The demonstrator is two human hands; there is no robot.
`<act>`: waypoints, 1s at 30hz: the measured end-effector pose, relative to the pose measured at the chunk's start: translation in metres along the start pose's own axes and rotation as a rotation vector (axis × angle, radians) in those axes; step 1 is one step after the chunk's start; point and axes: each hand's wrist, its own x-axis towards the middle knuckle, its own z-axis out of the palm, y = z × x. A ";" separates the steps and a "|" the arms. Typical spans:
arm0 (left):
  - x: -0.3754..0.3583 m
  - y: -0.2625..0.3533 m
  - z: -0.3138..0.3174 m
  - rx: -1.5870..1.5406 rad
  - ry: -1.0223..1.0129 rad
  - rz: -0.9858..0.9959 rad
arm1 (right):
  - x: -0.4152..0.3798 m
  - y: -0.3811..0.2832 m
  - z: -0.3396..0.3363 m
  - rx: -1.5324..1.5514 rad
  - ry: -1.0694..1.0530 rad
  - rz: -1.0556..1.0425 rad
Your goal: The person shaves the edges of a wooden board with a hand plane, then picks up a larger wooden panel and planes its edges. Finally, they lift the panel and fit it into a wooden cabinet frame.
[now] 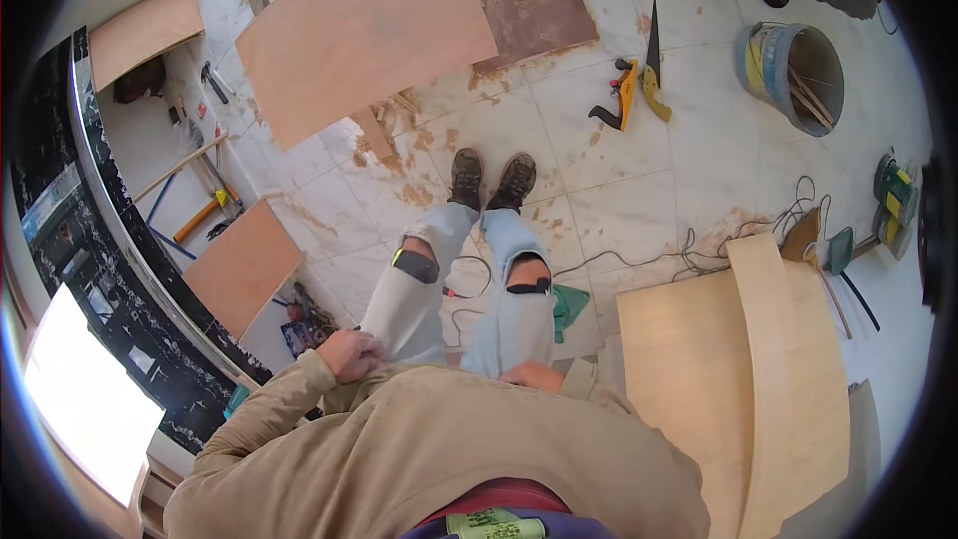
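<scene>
My left hand (pixel 348 354) rests at the top of my thigh by the hem of the tan jacket (pixel 469 419). Its fingers are curled in, and what they hold, if anything, is too small to make out. On the other side, my right hand (pixel 534 376) lies against the other thigh, partly covered by the sleeve and jacket, with its fingers hidden. Both legs, in light torn jeans (pixel 404 304), stretch forward to dark shoes (pixel 511 182) on the tiles. A green cloth (pixel 570 308) lies beside one knee.
A large brown board (pixel 369 30) lies ahead. Right of it are a yellow hand plane (pixel 626 95), a handsaw (pixel 653 80) and a bucket (pixel 815 75). Pale plywood sheets (pixel 689 369) lean at the right, near a cable (pixel 639 258). Tools lie at the left.
</scene>
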 end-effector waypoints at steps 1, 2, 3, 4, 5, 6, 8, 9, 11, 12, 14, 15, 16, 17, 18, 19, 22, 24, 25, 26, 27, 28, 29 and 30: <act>-0.004 0.002 -0.009 -0.055 -0.127 -0.028 | 0.004 0.009 0.010 0.031 -0.044 -0.042; -0.003 0.000 -0.016 -0.103 -0.260 -0.054 | 0.008 0.014 0.021 0.036 -0.076 -0.106; 0.008 -0.007 -0.022 -0.163 -0.290 -0.066 | 0.017 0.019 0.027 0.015 -0.087 -0.192; 0.031 -0.011 -0.040 -0.215 -0.307 -0.093 | 0.025 0.016 0.016 -0.017 -0.078 -0.267; 0.060 -0.017 -0.061 -0.267 -0.324 -0.113 | 0.032 0.007 -0.010 -0.044 -0.014 -0.309; 0.103 -0.043 -0.074 -0.358 -0.084 0.043 | 0.030 -0.016 -0.052 -0.052 0.124 -0.272; 0.201 -0.054 -0.144 -0.245 0.613 0.267 | 0.044 -0.030 -0.132 0.175 0.641 -0.270; 0.252 -0.069 -0.192 -0.112 0.867 0.238 | 0.065 -0.015 -0.195 0.381 1.022 -0.371; 0.343 -0.082 -0.290 0.051 1.168 0.373 | 0.098 0.022 -0.325 0.013 1.582 -0.410; 0.382 -0.082 -0.326 0.136 1.260 0.288 | 0.115 0.049 -0.386 -0.143 1.854 -0.415; 0.443 -0.080 -0.373 0.265 1.435 0.047 | 0.154 0.124 -0.494 -0.644 1.738 -0.118; 0.456 -0.077 -0.379 0.292 1.465 -0.018 | 0.176 0.158 -0.520 -0.789 1.628 0.018; 0.460 -0.065 -0.377 0.312 1.493 -0.089 | 0.188 0.171 -0.546 -0.924 1.508 0.164; 0.462 -0.059 -0.371 0.334 1.500 -0.174 | 0.192 0.164 -0.552 -0.891 1.440 0.294; 0.460 -0.055 -0.367 0.320 1.488 -0.154 | 0.203 0.166 -0.550 -0.837 1.358 0.426; 0.452 -0.052 -0.366 0.313 1.471 -0.143 | 0.214 0.173 -0.559 -0.825 1.364 0.451; 0.453 -0.056 -0.364 0.308 1.463 -0.101 | 0.222 0.218 -0.613 -0.788 1.357 0.530; 0.441 -0.051 -0.367 0.293 1.467 -0.094 | 0.207 0.205 -0.615 -0.761 1.410 0.454; 0.438 -0.050 -0.368 0.293 1.457 -0.106 | 0.204 0.200 -0.612 -0.737 1.461 0.370; 0.440 -0.052 -0.361 0.298 1.422 -0.121 | 0.198 0.203 -0.613 -0.712 1.544 0.244; 0.441 -0.050 -0.361 0.293 1.401 -0.117 | 0.192 0.204 -0.615 -0.701 1.683 0.073; 0.443 -0.051 -0.365 0.285 1.373 -0.130 | 0.185 0.166 -0.592 -0.670 2.079 -0.136; 0.449 -0.056 -0.365 0.266 1.402 -0.099 | 0.170 0.120 -0.571 -0.690 2.239 -0.061; 0.450 -0.059 -0.364 0.299 1.439 -0.083 | 0.150 0.105 -0.584 -0.573 2.132 -0.297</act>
